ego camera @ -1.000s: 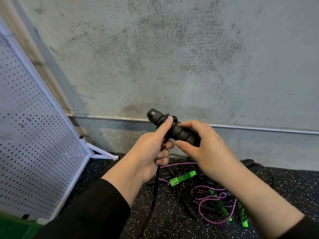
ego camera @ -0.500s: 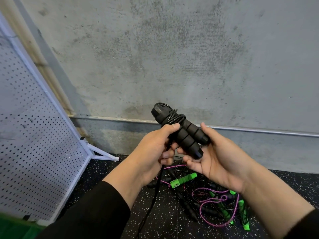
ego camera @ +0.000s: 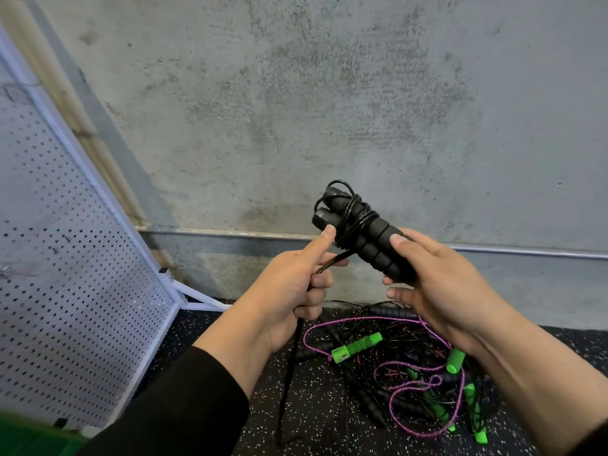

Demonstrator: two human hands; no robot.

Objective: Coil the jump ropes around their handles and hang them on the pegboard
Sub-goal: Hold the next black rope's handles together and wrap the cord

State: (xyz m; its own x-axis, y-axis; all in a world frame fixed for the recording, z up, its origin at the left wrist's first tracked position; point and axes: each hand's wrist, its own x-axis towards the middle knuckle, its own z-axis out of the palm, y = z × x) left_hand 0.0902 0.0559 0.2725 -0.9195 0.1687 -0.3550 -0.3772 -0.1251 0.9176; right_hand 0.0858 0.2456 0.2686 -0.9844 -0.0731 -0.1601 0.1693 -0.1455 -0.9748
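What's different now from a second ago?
The black handles tipped upward and more cord is wound round them. The right hand turned palm-up under them; the left hand keeps gripping the cord. The floor pile lies as before.

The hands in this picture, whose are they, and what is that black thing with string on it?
They belong to a person wearing a camera on the head, so you look down as they do. The right hand holds two black handles of a jump rope. The left hand grips the black rope, some already coiled round the handles. On the speckled floor lies a tangle of ropes, pink and black, with green handles. The white pegboard stands on the left.
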